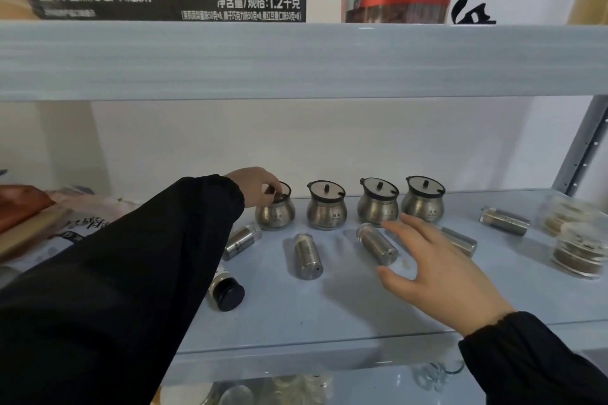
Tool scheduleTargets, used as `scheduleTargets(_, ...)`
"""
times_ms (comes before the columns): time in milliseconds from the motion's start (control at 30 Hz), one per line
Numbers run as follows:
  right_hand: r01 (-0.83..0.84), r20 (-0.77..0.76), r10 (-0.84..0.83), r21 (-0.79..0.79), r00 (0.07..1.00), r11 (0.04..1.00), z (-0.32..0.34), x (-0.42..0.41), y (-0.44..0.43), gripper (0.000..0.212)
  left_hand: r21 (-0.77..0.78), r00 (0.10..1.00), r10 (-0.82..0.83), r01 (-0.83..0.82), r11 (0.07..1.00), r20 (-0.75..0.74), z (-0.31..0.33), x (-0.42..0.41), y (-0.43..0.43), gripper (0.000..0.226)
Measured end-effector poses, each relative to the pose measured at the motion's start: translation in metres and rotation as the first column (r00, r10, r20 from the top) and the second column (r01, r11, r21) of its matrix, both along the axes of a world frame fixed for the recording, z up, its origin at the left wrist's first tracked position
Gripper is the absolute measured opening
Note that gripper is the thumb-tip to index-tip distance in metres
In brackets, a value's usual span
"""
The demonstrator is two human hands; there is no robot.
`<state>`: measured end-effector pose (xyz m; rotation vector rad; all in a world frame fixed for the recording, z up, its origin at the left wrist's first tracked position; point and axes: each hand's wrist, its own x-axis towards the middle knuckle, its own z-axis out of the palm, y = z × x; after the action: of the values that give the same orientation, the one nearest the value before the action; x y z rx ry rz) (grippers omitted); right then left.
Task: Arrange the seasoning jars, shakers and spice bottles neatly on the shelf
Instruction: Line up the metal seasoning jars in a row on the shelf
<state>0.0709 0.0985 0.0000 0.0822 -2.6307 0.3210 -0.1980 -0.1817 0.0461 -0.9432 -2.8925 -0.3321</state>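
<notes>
Several round steel seasoning jars stand in a row at the back of the pale blue shelf (329,312). My left hand (255,186) grips the lid of the leftmost jar (275,212). The other jars (325,207) (378,204) (424,200) stand to its right. Steel shakers lie on their sides in front: one (241,240) by my sleeve, one (307,256) in the middle, one (376,243) just left of my right hand (437,263), which hovers with fingers spread. Another shaker (459,240) lies partly behind that hand. A black-capped bottle (225,291) lies at the front left.
A further shaker (503,220) lies at the right, near stacked clear round containers (572,246). Packets and bags (49,223) fill the shelf's left end. The upper shelf (296,59) hangs low overhead. A metal upright (585,148) stands at the right.
</notes>
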Motion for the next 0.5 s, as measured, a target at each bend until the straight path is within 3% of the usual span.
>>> scheduleTargets(200,0.000,0.003,0.000,-0.017,1.000,1.000,0.000,-0.001,0.001,0.071,0.021,1.000,-0.010,0.010,1.000,0.003,-0.005,-0.001,-0.003,0.025)
scheduleTargets(333,-0.006,-0.001,0.006,-0.025,1.000,1.000,0.000,-0.002,0.002,0.070,0.048,1.000,0.005,-0.005,0.999,0.001,-0.004,0.000,-0.003,0.039)
scheduleTargets(433,-0.005,0.008,0.005,-0.040,1.000,0.999,-0.002,-0.002,0.005,0.069,0.183,0.994,0.032,-0.013,0.983,-0.103,0.001,0.011,0.000,0.053)
scheduleTargets(500,0.001,0.013,-0.001,-0.051,1.000,0.999,-0.003,-0.003,0.009,0.070,0.140,0.976,0.050,-0.021,0.990,-0.210,0.002,0.024,0.004,0.060)
